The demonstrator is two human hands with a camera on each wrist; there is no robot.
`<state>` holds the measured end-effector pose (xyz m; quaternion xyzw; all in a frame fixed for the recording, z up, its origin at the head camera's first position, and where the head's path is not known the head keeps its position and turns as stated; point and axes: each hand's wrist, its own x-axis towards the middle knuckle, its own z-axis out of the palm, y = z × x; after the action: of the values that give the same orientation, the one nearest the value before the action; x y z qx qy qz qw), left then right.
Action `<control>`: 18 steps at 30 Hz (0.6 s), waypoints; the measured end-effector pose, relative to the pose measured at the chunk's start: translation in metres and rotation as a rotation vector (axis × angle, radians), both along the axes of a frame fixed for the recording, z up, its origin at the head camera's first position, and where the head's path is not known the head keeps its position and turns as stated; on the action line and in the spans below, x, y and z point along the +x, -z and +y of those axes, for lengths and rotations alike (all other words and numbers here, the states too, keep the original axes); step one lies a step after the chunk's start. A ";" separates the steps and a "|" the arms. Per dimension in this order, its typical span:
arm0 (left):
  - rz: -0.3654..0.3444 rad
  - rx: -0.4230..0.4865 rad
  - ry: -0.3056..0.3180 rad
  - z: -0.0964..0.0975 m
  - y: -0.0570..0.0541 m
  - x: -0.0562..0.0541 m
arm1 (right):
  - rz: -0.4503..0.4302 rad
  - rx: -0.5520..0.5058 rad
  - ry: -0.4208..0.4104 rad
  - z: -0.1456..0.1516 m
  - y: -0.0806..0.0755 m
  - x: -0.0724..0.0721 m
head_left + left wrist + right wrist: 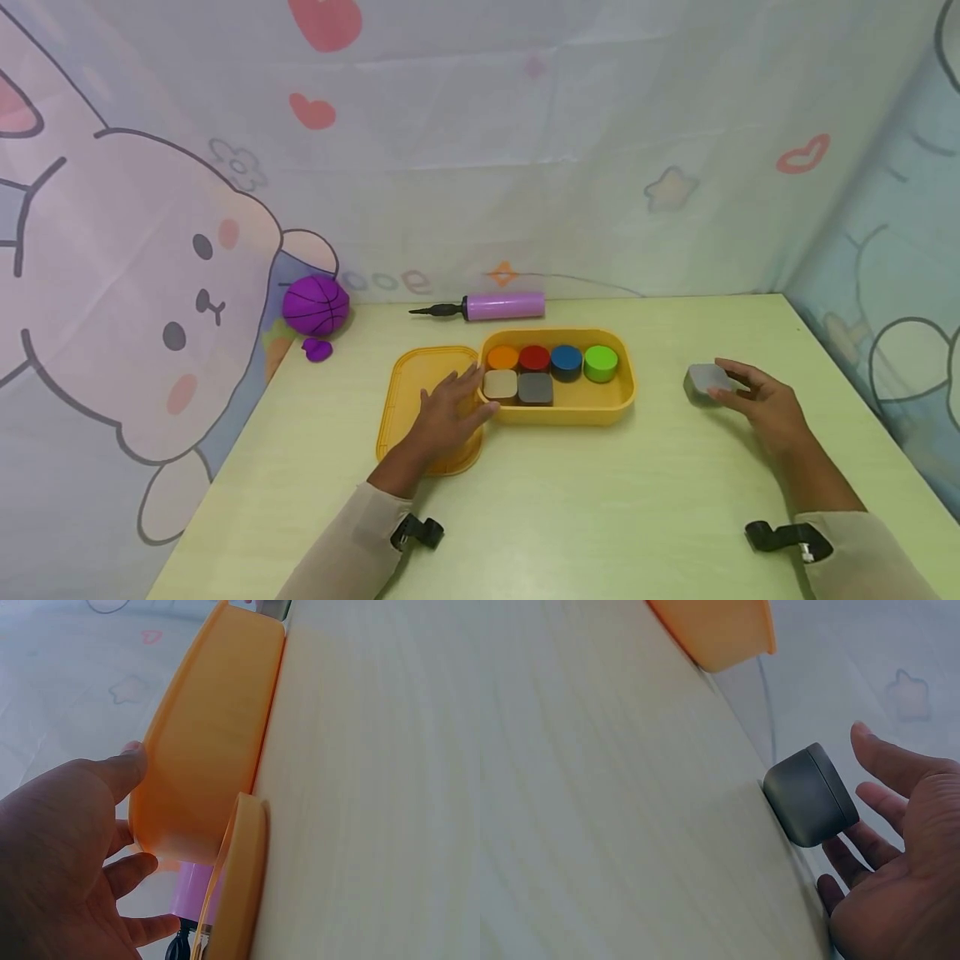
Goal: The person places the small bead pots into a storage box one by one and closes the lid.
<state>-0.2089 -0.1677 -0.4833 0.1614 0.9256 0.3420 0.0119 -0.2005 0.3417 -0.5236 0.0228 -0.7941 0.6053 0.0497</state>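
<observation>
A yellow plastic box (592, 415) holds several small pots: orange (502, 358), red (534, 359), blue (566, 363) and green (601, 363) round ones, plus cream (500, 385) and grey (536, 388) rounded-square ones. My left hand (448, 417) is at the box's left end, fingers spread, with the thumb right at its rim (142, 754). To the right, a small grey rounded-square lidded pot (808, 799) stands on the table. My right hand (767, 402) reaches around its right side, with loosely bent fingers; the right wrist view shows a gap between thumb and pot.
A flat yellow lid (405, 383) lies left of the box, partly under the left hand. Behind are a purple hand pump (506, 306), a purple mini basketball (316, 305) and a small purple object (317, 349). A printed cloth (600, 167) hangs behind the table (585, 508).
</observation>
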 end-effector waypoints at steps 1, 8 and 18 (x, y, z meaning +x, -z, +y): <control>0.000 0.000 0.002 0.000 0.000 0.000 | 0.002 -0.053 -0.015 0.000 0.000 0.001; 0.002 -0.006 0.012 -0.001 0.000 -0.002 | 0.001 -0.182 -0.067 0.001 0.002 0.002; -0.002 0.000 0.009 -0.002 0.000 -0.001 | -0.003 -0.027 -0.049 0.002 0.006 -0.001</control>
<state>-0.2102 -0.1693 -0.4835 0.1654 0.9249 0.3420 0.0143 -0.2016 0.3438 -0.5293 0.0404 -0.7853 0.6168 0.0342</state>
